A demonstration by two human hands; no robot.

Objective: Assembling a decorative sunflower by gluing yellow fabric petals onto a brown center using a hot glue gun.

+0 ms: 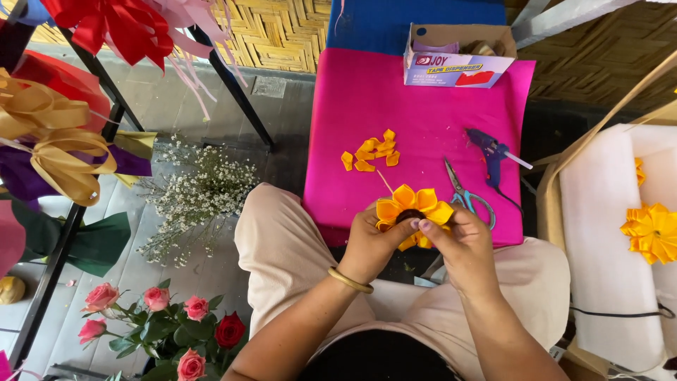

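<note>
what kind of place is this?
Probably a florist's or flower-craft stall. Both hands, left and right, hold a yellow ribbon flower over a pink sheet with a glue gun and scissors. Roses and ribbon bows sit alongside.

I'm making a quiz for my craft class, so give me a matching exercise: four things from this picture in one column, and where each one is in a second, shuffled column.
Things:
1. Yellow ribbon flower
2. Scissors
3. Glue gun
4. Loose yellow petals

Places:
A. On the pink cloth, by its right edge, below the cardboard box
B. Held between the left hand and right hand
C. In a small pile on the pink cloth, up and left of the hands
D. Lying on the pink cloth just right of the flower

Pairs: 1-B, 2-D, 3-A, 4-C
</note>
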